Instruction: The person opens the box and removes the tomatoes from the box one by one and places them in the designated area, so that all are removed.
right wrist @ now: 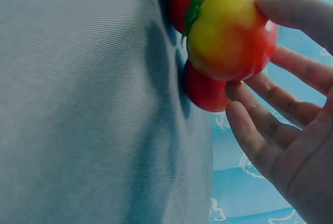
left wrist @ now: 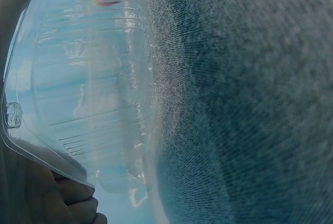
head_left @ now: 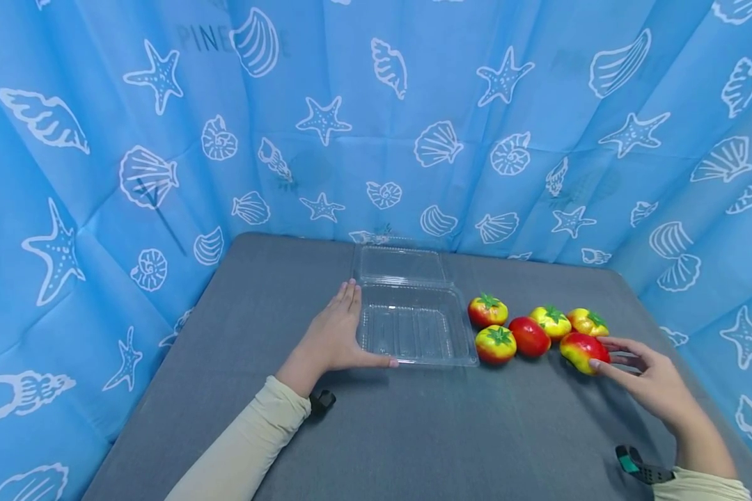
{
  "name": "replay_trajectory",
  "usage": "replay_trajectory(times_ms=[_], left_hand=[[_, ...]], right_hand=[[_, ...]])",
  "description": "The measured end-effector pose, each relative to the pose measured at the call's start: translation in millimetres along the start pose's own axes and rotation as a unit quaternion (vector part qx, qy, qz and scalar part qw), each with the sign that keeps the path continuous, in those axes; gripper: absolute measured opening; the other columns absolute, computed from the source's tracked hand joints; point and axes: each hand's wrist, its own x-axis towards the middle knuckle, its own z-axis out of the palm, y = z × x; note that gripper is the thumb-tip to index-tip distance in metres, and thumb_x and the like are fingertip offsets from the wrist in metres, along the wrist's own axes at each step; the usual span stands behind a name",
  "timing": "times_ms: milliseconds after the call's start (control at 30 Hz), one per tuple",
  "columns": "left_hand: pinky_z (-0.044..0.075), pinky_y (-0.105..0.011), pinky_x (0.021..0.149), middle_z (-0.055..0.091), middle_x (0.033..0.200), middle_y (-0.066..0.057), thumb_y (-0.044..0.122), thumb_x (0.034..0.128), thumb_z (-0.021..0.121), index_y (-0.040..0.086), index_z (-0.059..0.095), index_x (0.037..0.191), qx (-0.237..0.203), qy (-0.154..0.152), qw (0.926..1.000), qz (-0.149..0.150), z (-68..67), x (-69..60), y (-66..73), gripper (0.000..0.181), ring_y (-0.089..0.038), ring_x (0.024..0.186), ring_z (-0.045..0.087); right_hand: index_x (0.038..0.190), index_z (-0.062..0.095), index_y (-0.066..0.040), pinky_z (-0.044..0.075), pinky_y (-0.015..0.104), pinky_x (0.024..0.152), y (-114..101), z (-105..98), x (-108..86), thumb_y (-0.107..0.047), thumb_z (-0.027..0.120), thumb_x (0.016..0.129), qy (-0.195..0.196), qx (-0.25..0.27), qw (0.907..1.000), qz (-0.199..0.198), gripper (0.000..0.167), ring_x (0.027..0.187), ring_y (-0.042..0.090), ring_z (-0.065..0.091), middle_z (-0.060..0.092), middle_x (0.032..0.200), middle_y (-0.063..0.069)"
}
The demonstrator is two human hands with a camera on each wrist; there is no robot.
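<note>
A clear plastic clamshell box (head_left: 413,358) lies with its lid (head_left: 401,264) folded back. My left hand (head_left: 335,337) rests against its near left corner, straight fingers along the left side and thumb along the front edge. In the left wrist view the see-through wall of the box (left wrist: 78,94) stands between thumb and fingers. My right hand (head_left: 654,383) pinches a red and yellow tomato (head_left: 581,353) between thumb and fingertips. The right wrist view shows this tomato (right wrist: 229,31) with its green leafy top turned away from the palm, in front of other tomatoes.
Several more tomatoes are grouped right of the box, among them a plain red one (head_left: 529,337) and a yellow one (head_left: 588,321). Two stand close to the box's right side, one of them the near tomato (head_left: 496,345). A blue shell-print curtain (head_left: 351,174) surrounds the grey table (head_left: 439,431).
</note>
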Motion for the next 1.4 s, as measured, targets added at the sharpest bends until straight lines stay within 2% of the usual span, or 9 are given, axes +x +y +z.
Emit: replay_trajectory(times_ms=[133,467,733,900,1000,1100,1233,1300,1400], left_hand=[[0.019,-0.045,0.134,0.008,0.178,-0.022,0.102,0.0648,0.06,-0.003,0.014,0.168,0.001,0.0,1.0,0.0,0.2,0.1,-0.5,0.154,-0.033,0.167,0.003],[0.019,-0.044,0.134,0.008,0.178,-0.023,0.102,0.065,0.061,-0.003,0.015,0.168,0.0,0.0,1.0,0.003,0.5,-0.3,-1.0,0.154,-0.034,0.167,0.006],[0.019,-0.044,0.134,0.008,0.178,-0.023,0.102,0.0639,0.061,-0.003,0.015,0.168,0.001,-0.001,1.0,0.002,0.1,-1.1,-2.2,0.155,-0.033,0.167,0.005],[0.017,-0.045,0.134,0.007,0.178,-0.023,0.102,0.0648,0.06,-0.003,0.014,0.168,0.004,0.0,1.0,0.004,-1.0,-1.4,-2.2,0.155,-0.034,0.167,0.003],[0.017,-0.044,0.134,0.006,0.178,-0.023,0.102,0.065,0.06,-0.003,0.013,0.168,0.004,0.0,1.0,0.004,-1.2,-1.2,-2.0,0.155,-0.033,0.167,0.003],[0.017,-0.044,0.134,0.006,0.178,-0.023,0.102,0.0647,0.06,-0.003,0.013,0.168,0.003,0.002,1.0,0.004,0.0,-0.6,-2.3,0.155,-0.033,0.167,0.002],[0.017,-0.045,0.134,0.007,0.178,-0.023,0.103,0.0643,0.059,-0.003,0.014,0.168,0.004,0.004,1.0,0.003,1.4,-0.6,-2.5,0.155,-0.034,0.167,0.005],[0.018,-0.046,0.134,0.008,0.178,-0.023,0.104,0.064,0.059,-0.003,0.014,0.168,0.003,0.005,1.0,0.002,1.7,-0.8,-2.5,0.155,-0.035,0.167,0.007],[0.019,-0.047,0.134,0.006,0.178,-0.022,0.104,0.0631,0.059,-0.001,0.014,0.169,0.003,0.008,1.0,0.0,1.3,-1.8,-2.3,0.155,-0.037,0.167,0.008]], right_hand=[[0.148,0.051,0.007,0.055,0.019,0.069,2,3,1.4,-0.037,0.07,0.104,-0.017,-0.005,0.9998,0.002,0.065,0.124,0.063,0.057,0.053,0.145,0.04],[0.148,0.052,0.007,0.066,0.047,0.078,7,9,2.9,-0.037,0.071,0.103,-0.037,-0.017,0.9992,0.002,0.066,0.125,0.064,0.057,0.052,0.146,0.041],[0.151,0.049,0.006,0.058,0.023,0.072,6,6,2.2,-0.039,0.07,0.104,-0.041,-0.014,0.999,0.008,0.068,0.128,0.062,0.056,0.05,0.149,0.04],[0.151,0.048,0.006,0.064,0.031,0.073,0,4,3.0,-0.037,0.071,0.103,-0.042,-0.006,0.9991,0.0,0.068,0.126,0.063,0.055,0.05,0.147,0.04],[0.15,0.049,0.006,0.062,0.025,0.073,-4,4,3.4,-0.035,0.072,0.103,-0.037,-0.007,0.9993,-0.01,0.067,0.122,0.058,0.06,0.051,0.146,0.039],[0.148,0.052,0.006,0.058,0.018,0.071,-8,5,3.7,-0.033,0.073,0.102,-0.025,-0.004,0.9994,-0.024,0.064,0.11,0.019,0.071,0.053,0.144,0.037],[0.142,0.057,0.006,0.053,0.01,0.071,-15,7,5.8,-0.029,0.073,0.102,0.001,-0.006,0.9987,-0.051,0.056,0.094,-0.026,0.046,0.057,0.139,0.035],[0.14,0.06,0.006,0.048,0.005,0.072,-19,9,8.0,-0.027,0.071,0.104,0.016,-0.017,0.9974,-0.069,0.05,0.094,-0.025,0.044,0.059,0.136,0.034],[0.139,0.062,0.004,0.046,0.007,0.073,-30,10,12.2,-0.024,0.066,0.106,0.03,-0.038,0.9941,-0.097,0.043,0.109,0.004,0.058,0.059,0.136,0.031]])
